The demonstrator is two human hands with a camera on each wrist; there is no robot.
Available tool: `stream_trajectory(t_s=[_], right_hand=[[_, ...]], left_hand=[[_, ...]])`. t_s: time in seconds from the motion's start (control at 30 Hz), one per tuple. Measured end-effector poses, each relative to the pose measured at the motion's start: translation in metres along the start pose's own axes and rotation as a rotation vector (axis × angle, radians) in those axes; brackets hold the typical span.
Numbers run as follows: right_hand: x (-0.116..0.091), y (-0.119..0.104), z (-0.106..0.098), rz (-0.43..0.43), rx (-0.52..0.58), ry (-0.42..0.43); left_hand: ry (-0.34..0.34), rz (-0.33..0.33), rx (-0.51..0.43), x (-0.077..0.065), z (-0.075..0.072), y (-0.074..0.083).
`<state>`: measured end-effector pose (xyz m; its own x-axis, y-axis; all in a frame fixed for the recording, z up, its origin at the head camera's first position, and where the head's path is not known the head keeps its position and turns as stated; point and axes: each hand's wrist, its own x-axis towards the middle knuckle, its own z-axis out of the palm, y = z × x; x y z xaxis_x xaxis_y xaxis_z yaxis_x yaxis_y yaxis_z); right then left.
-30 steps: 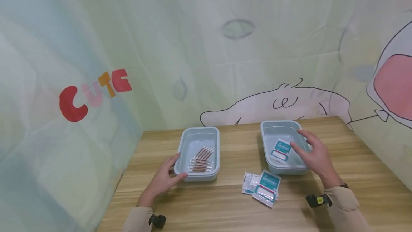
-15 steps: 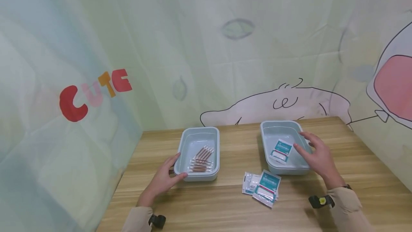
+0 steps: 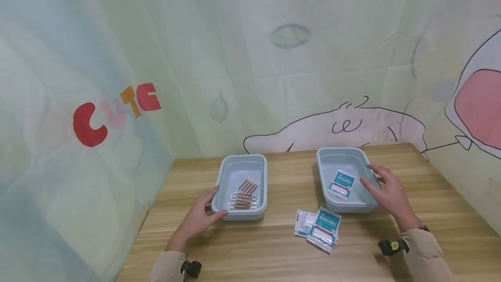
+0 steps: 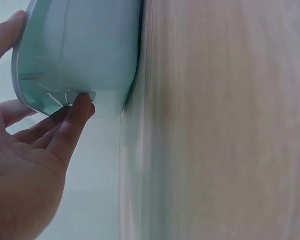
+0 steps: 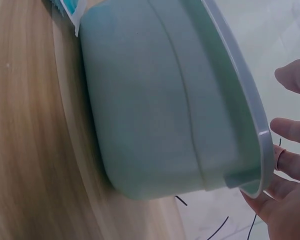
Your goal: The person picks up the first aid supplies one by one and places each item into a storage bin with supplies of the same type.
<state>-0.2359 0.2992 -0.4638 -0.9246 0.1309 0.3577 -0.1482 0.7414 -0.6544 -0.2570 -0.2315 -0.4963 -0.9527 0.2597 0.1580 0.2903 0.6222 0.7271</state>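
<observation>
In the head view, my left hand [image 3: 197, 219] holds the near left corner of a light blue plastic box [image 3: 223, 173], thumb at the near rim and fingers along the left side. Cotton swabs [image 3: 245, 195] with brownish sticks, in clear wrappers, lie inside it. A second blue box [image 3: 341, 153] stands to the right with a teal-and-white packet [image 3: 342, 182] on its floor. Beside its right rim is my right hand [image 3: 392, 193], thumb and fingers spread. The right wrist view has those fingertips right at the rim of this box [image 5: 145, 105], the thumb apart from it.
Several teal-and-white packets [image 3: 324, 229] lie in an overlapping pile on the wooden table [image 3: 250, 256], in front of the right box. A printed cloth backdrop [image 3: 235, 68] rises behind the table and along both sides.
My right hand has drawn slightly right and down, from over the right box's inside to its right rim. The left hand, boxes, swabs and packets stay put.
</observation>
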Motion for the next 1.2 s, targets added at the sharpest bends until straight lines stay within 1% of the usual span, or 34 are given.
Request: stream_trajectory(t_s=[0.27, 0.5, 0.8, 1.2], right_hand=[[0.000, 0.006, -0.002, -0.009, -0.024, -0.009], [0.001, 0.008, -0.003, 0.028, -0.029, -0.040], [-0.001, 0.014, -0.002, 0.039, -0.016, -0.046], [-0.002, 0.023, 0.000, 0.061, -0.025, -0.075]], left_hand=[[0.003, 0.006, 0.002, 0.000, 0.000, -0.001], [0.004, -0.002, -0.005, 0.000, 0.001, -0.002], [0.009, 0.018, 0.010, 0.000, 0.001, -0.002], [0.005, 0.003, -0.001, 0.000, 0.001, -0.001]])
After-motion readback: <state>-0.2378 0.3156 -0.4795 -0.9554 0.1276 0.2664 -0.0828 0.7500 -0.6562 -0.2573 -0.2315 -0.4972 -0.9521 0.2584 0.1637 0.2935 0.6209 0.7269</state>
